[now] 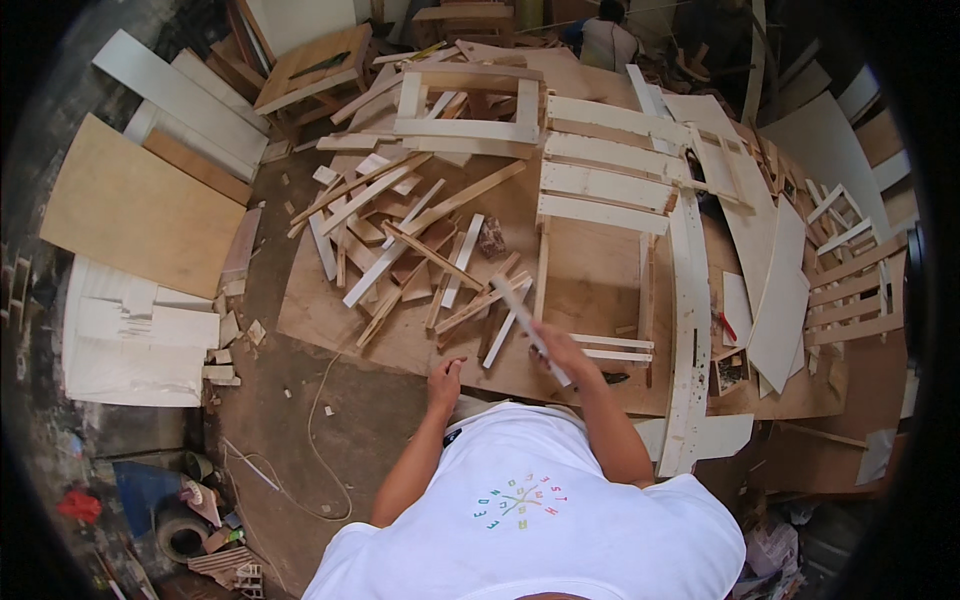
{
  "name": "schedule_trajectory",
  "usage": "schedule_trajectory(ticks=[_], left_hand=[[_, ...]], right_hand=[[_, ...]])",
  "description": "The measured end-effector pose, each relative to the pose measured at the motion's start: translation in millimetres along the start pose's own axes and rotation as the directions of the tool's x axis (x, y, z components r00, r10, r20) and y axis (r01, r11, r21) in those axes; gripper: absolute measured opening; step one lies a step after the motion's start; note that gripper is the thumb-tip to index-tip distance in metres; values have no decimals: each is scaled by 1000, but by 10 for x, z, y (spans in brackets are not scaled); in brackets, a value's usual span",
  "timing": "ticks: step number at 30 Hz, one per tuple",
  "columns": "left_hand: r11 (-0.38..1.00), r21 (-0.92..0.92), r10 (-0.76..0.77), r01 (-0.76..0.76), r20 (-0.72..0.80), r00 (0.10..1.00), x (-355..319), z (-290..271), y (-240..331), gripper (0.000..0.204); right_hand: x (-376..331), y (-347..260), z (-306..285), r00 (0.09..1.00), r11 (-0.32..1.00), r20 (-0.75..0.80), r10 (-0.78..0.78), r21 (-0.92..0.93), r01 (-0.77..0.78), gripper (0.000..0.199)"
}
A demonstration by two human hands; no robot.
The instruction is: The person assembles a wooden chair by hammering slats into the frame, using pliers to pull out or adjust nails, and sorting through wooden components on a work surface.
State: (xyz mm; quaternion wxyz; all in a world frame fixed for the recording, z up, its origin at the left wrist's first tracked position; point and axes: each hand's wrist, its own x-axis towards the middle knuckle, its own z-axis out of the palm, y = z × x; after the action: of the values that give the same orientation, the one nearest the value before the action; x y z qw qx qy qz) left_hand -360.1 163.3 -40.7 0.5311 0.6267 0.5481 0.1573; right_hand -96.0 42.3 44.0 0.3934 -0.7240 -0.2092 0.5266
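Note:
My right hand grips a narrow white wood strip near its lower end. The strip slants up and left over the near part of a plywood worktop. My left hand is beside the worktop's near edge with its fingers curled; whether something small is in them cannot be made out. Ahead of both hands lies a loose pile of wood strips, some white-faced and some bare. Right of the strip, a slatted white wooden frame lies flat on the worktop.
A long white board runs along the frame's right side, with a red-handled tool beyond it. Sheets of board lean at the left. A thin cable loops on the floor. Another person is at the far end.

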Motion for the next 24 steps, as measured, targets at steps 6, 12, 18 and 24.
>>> schedule_trajectory(ticks=[6,12,18,24], left_hand=[[886,-382,-165,263,271,948,233,-348,151,40],[949,-203,-172,241,307,936,799,-899,328,30],[965,-72,257,-250,98,961,1338,-1388,283,23],[946,248,227,-209,-46,973,1835,-2061,523,35]], right_hand=[[191,-268,881,998,981,43,-46,-189,53,50],[644,-389,1500,849,871,-235,-473,18,491,75],[909,-454,2021,899,934,-273,-343,5,358,68],[1118,-454,2499,929,973,-300,-216,15,231,51]])
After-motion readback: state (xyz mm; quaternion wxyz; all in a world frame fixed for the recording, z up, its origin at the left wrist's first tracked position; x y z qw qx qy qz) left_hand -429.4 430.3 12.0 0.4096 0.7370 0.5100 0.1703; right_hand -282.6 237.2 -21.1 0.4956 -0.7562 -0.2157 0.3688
